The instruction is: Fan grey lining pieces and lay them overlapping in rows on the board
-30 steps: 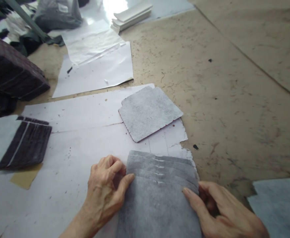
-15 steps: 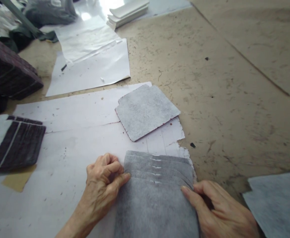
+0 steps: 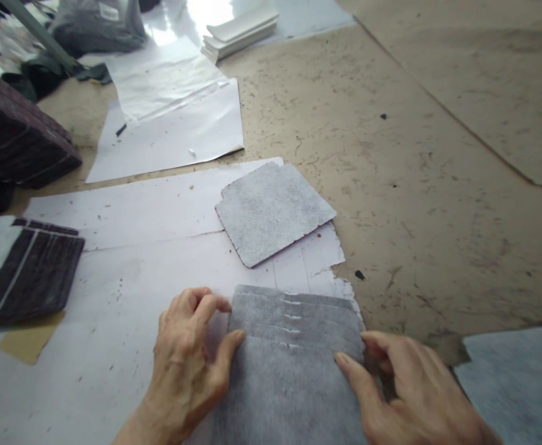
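A layered stack of grey fabric pieces [image 3: 289, 383] lies in front of me, its top edges fanned in steps with small white slits down the middle. At its left edge is my left hand [image 3: 187, 352], thumb on the top layer and bent index finger against the side. My right hand [image 3: 405, 383] grips the right edge between thumb and index finger; the other fingers are partly hidden. Just beyond the stack lies a separate light-grey fabric piece [image 3: 275, 213] with notched corners and a dark rim.
White paper [image 3: 159, 278] with a torn right edge covers the brown table [image 3: 414, 216]. Dark striped fabric [image 3: 43, 266] lies at left, near a tall dark plaid stack [image 3: 15, 130]. More grey fabric [image 3: 525, 377] is at right. Folded white sheets [image 3: 240, 34] lie at the back.
My left thumb and index finger have spread farther apart along the stack's edge. My right thumb has shifted slightly left and down, and the upper layers lie flatter at the right.
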A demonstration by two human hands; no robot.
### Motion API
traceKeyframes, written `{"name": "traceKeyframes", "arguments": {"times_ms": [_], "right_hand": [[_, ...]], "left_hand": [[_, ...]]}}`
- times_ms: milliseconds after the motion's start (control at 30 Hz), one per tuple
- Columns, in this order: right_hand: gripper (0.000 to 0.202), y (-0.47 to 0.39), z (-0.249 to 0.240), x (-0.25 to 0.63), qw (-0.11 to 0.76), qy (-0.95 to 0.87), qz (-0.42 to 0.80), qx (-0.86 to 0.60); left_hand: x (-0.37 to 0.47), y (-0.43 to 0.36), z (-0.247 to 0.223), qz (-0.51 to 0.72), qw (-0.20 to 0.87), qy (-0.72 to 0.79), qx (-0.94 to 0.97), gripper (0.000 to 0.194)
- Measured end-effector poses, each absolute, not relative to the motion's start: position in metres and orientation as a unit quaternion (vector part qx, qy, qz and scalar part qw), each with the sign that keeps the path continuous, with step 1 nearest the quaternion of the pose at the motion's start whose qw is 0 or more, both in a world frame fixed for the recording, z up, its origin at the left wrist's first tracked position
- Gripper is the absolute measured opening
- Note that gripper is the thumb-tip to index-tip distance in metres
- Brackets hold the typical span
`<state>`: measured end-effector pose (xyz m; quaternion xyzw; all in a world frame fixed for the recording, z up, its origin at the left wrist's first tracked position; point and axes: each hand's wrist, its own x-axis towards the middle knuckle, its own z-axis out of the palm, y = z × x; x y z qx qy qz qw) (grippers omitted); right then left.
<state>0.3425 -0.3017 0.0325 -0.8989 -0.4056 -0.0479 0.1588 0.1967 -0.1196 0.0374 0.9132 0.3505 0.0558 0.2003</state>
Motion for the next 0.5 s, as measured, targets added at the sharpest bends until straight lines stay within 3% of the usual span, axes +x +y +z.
{"name": "traceKeyframes", "arguments": {"times_ms": [100,167,300,500], "right_hand": [[0.031,-0.297,0.034,0.353,0.174,-0.502,-0.047,-0.846],[0.034,-0.293,0.035,0.363,0.180,-0.539,-0.016,-0.823],[0.034,-0.286,0.035,0.376,0.195,-0.528,0.062,-0.824],[0.014,-0.284,0.036,0.375,0.216,-0.472,0.100,-0.849]], "left_hand": [[0.198,-0.114,0.037,0.057,0.200,0.260,0.943,0.045],[0.203,-0.108,0.039,0.026,0.208,0.224,0.952,0.048],[0.214,-0.099,0.046,-0.030,0.236,0.211,0.948,0.040],[0.215,-0.097,0.046,-0.029,0.244,0.245,0.938,0.017]]}}
